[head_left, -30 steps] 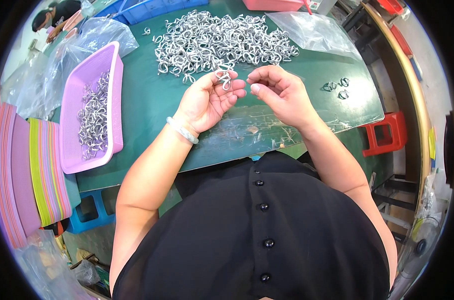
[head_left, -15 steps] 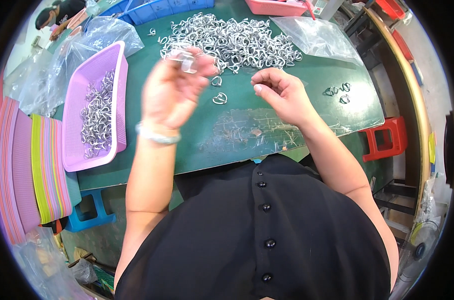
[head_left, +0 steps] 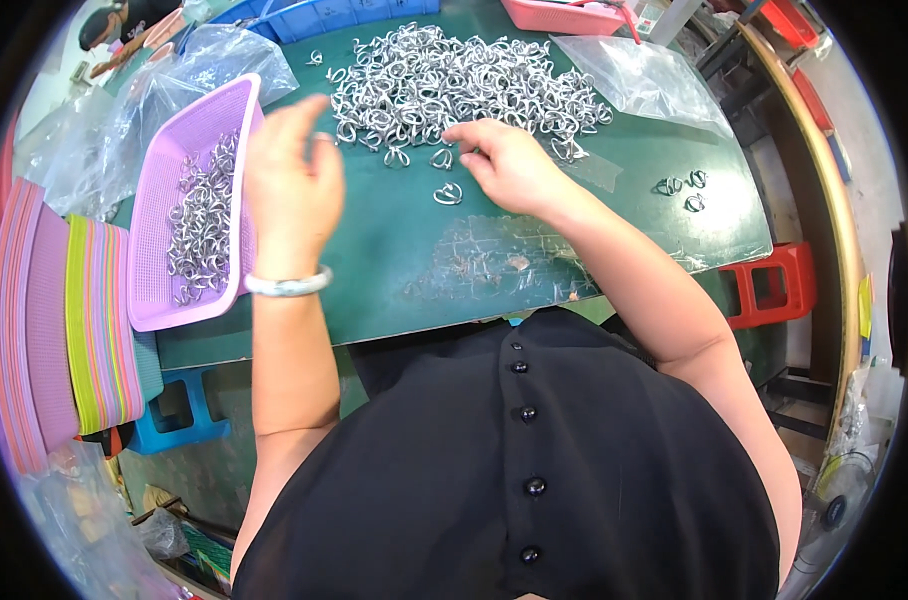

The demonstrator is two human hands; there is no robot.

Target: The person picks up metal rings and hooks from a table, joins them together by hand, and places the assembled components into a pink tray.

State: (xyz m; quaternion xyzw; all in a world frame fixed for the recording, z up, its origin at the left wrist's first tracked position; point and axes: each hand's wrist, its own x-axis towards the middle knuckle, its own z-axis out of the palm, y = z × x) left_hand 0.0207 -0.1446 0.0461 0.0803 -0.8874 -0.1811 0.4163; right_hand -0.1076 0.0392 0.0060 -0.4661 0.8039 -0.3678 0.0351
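While the left hand [head_left: 292,195] has neared the basket [head_left: 154,245] and right hand [head_left: 514,170] the rings [head_left: 454,80], both grips are unclear.

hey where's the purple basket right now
In the head view, the purple basket is at the left end of the green table, just left of the person's left hand, with metal rings inside.

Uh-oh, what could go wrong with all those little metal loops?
The left hand, close beside the purple basket, might bump it and spill the loops inside. The right hand, at the edge of the big silver pile, could scatter some loops. The three darker loops near the table's right side might get knocked off.
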